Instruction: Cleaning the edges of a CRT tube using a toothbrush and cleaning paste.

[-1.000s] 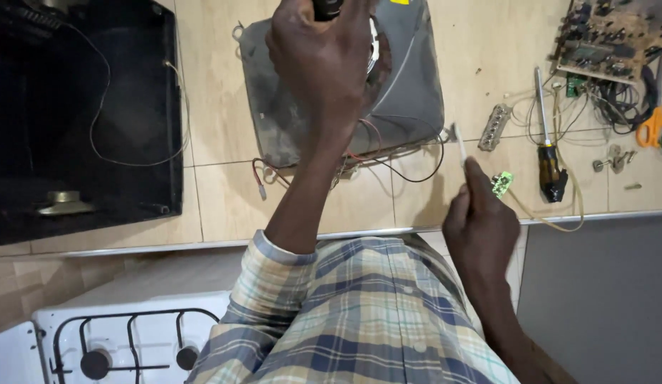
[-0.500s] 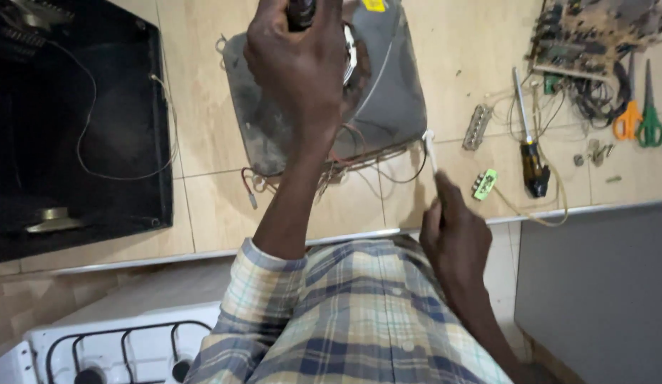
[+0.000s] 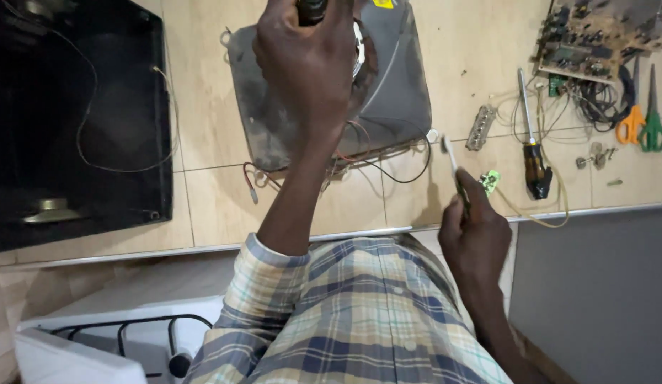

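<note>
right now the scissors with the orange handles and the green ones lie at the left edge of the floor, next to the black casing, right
Not quite. In the head view the orange-handled scissors and the green-handled scissors lie at the right edge of the floor, beside the circuit board and its wires. The black casing is on the opposite side.

Single head view; looks straight down; close over hands.
</note>
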